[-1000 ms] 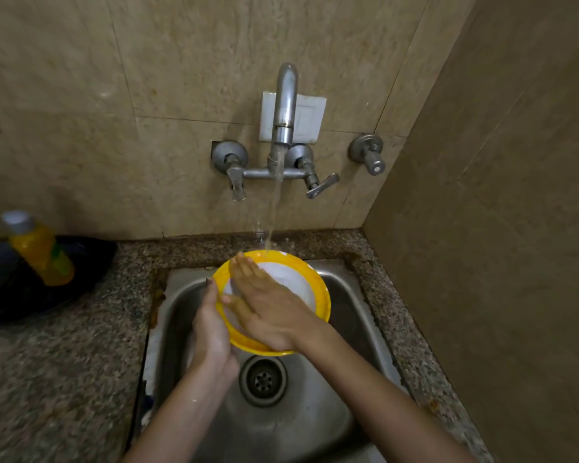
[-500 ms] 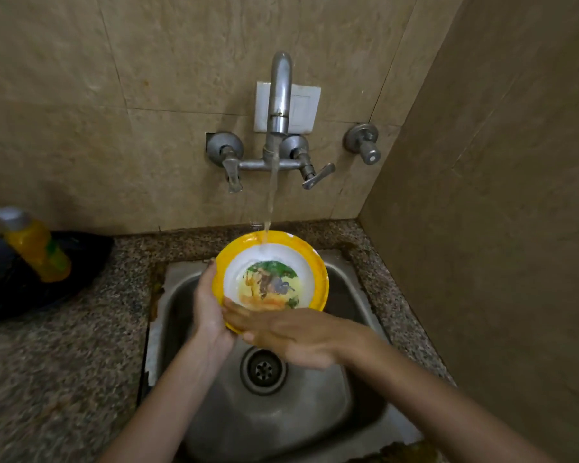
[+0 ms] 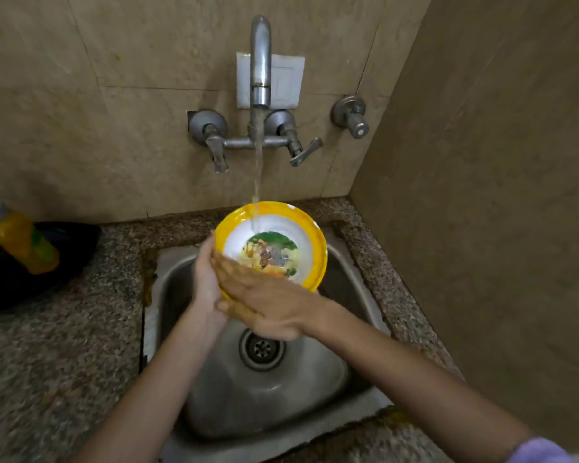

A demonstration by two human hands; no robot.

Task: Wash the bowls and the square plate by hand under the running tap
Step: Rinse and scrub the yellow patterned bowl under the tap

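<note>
Risk, as judged: the bowl [image 3: 274,248] is wet and carried by one side only. The left hand [image 3: 206,279] clasps its left rim, thumb at the front and fingers out of sight behind, so a firm rub from the right hand [image 3: 268,305] could twist it out of that hold and drop it onto the steel of the sink [image 3: 315,389]. Second risk: the stream [image 3: 257,182] from the tap [image 3: 260,61] strikes the upper inner wall, and a steeper tilt would likely throw spray onto the counter [image 3: 64,345] or the forearms. Right hand: flat, fingers straight and together, laid across the bowl's lower left inside, gripping nothing. Position: bowl raised above the sink's rear half, tipped so its inside faces the wearer, clear of the drain [image 3: 262,349]. Appearance: round, shallow, broad yellow rim, white inner wall, printed picture in green, orange and grey at the bottom; glossy, probably melamine or plastic; no food residue can be made out. Also present: a yellow bottle [image 3: 17,238] at the counter's left. No square plate or second bowl in view.
</note>
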